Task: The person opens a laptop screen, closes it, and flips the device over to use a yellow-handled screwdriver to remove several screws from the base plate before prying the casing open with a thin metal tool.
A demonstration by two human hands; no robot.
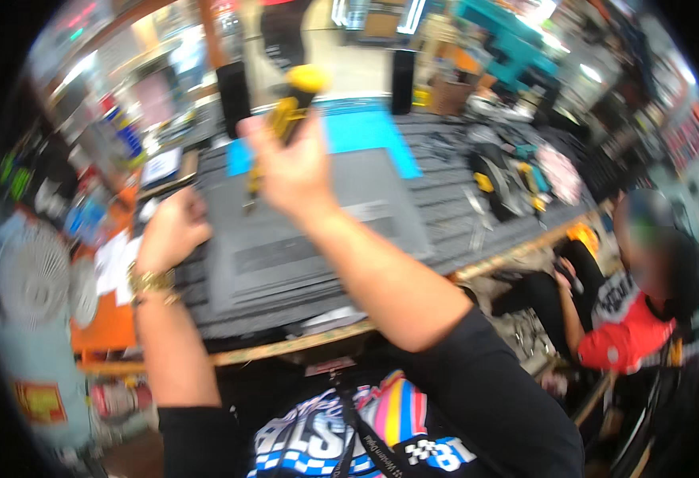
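Observation:
My right hand [298, 171] is raised over a grey laptop [325, 203], wrapped round a yellow-and-black screwdriver [288, 113]. Its handle points up and away, and the tip hangs down toward the laptop's left side; motion blurs both, and I cannot tell whether the tip touches. The laptop lies flat with its dark underside up, a long vent strip across the near part. Beside its left edge my left hand [172, 229] is closed, the fingers curled in; what they hold, if anything, is hidden. A bright blue sheet [365, 131] shows behind the laptop.
A ridged dark mat [453, 211] covers the bench. Tools and a pink cloth [558, 174] crowd its right side. Two black speakers [402, 81] stand at the back. At left are papers [114, 267] and a fan [35, 275]. A person in red [624, 338] sits at right.

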